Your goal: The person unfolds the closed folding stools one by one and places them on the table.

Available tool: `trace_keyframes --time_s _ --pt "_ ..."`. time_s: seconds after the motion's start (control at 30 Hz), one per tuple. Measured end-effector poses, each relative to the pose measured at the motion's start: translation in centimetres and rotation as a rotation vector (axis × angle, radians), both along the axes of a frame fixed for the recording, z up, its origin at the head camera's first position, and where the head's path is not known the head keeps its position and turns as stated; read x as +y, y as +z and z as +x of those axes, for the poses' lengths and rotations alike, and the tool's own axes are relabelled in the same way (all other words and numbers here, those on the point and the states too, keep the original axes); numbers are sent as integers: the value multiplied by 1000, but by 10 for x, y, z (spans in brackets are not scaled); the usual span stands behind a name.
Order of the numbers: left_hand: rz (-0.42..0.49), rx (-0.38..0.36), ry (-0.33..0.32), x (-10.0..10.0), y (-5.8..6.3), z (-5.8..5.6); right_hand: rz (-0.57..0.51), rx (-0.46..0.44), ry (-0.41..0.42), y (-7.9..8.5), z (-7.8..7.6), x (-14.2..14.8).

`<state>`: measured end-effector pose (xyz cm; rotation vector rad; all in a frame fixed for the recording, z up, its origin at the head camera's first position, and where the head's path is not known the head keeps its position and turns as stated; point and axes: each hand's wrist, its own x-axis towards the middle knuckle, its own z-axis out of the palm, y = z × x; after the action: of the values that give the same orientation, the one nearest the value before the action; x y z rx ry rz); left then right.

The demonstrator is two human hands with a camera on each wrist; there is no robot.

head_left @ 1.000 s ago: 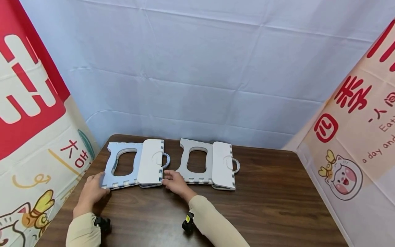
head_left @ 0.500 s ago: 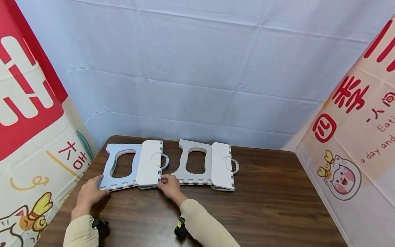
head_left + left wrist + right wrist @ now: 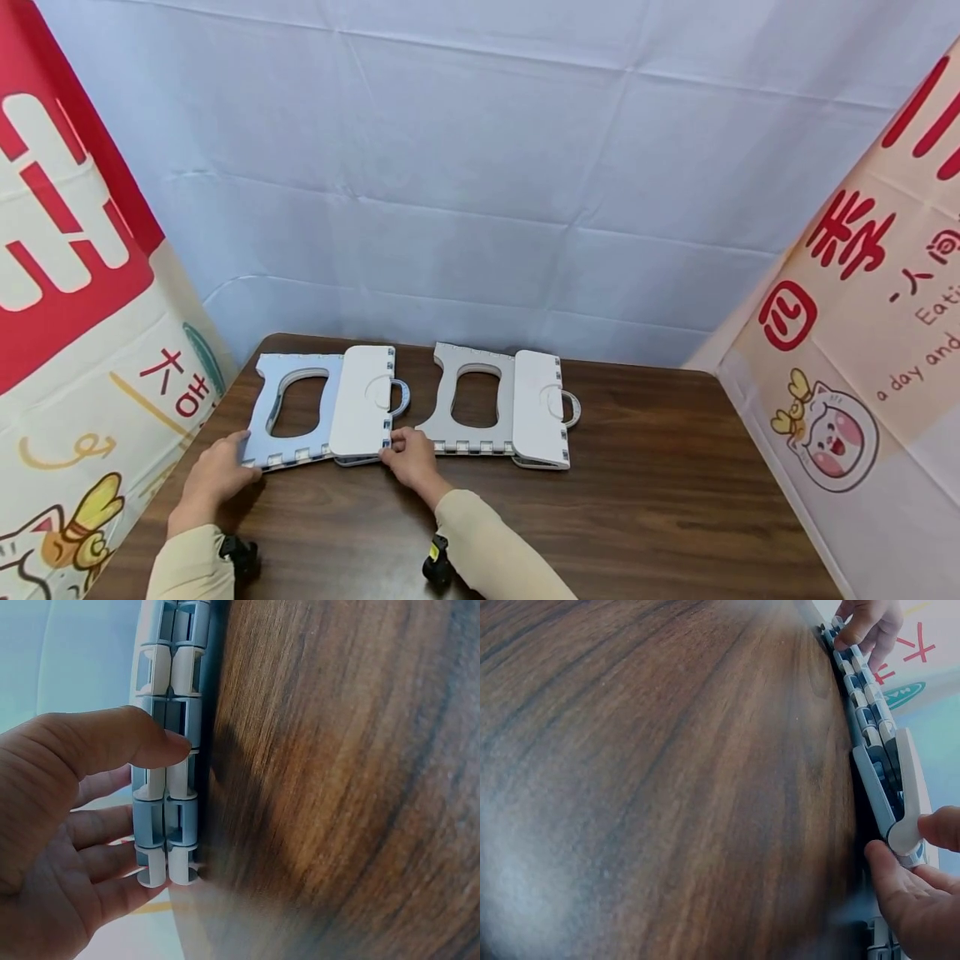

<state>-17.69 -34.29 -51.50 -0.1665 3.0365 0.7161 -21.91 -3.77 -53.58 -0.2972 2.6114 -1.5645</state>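
A blue folding stool [image 3: 363, 404] with a white top panel lies folded flat on the table's left side, its blue loop handle [image 3: 405, 398] pointing right. My left hand [image 3: 213, 477] grips its near-left corner. In the left wrist view the thumb [image 3: 161, 746] presses the hinged edge while the other fingers reach behind it. At the near-right corner of the white panel, my right hand [image 3: 414, 458] holds the stool between thumb and fingers. The right wrist view shows fingers on both sides of that corner [image 3: 906, 836]. Just right of this hand lies a grey folding stool [image 3: 536, 408], also folded flat.
Both stools lie toward the back of a dark wood table [image 3: 645, 500]. A pale cloth [image 3: 480, 167] hangs behind it. Printed banners stand at the left [image 3: 82, 275] and right [image 3: 870, 333] sides. Each wrist wears a small black camera [image 3: 240, 558].
My right hand has moved slightly left and nearer, from the gap between the stools to the blue stool's near-right corner. The left hand keeps its place on the stool. The view shifts slightly.
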Motion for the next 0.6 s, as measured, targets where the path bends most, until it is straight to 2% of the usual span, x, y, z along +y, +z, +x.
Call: trace_keyframes --time_s 0.17,0.23,0.43,0.5,0.6 --pt "15 -7 -14 2 0 0 -32 -23 0 0 0 0" --pt "20 9 -19 3 -1 0 -98 -46 -9 0 1 -1" --pt "10 69 -24 -1 -5 4 -415 -204 -79 1 10 -8" --pt "12 87 -26 -1 -7 5 -458 -227 -101 2 13 -10" --pt "0 118 -27 -1 -8 4 -463 -217 -112 5 14 -10"
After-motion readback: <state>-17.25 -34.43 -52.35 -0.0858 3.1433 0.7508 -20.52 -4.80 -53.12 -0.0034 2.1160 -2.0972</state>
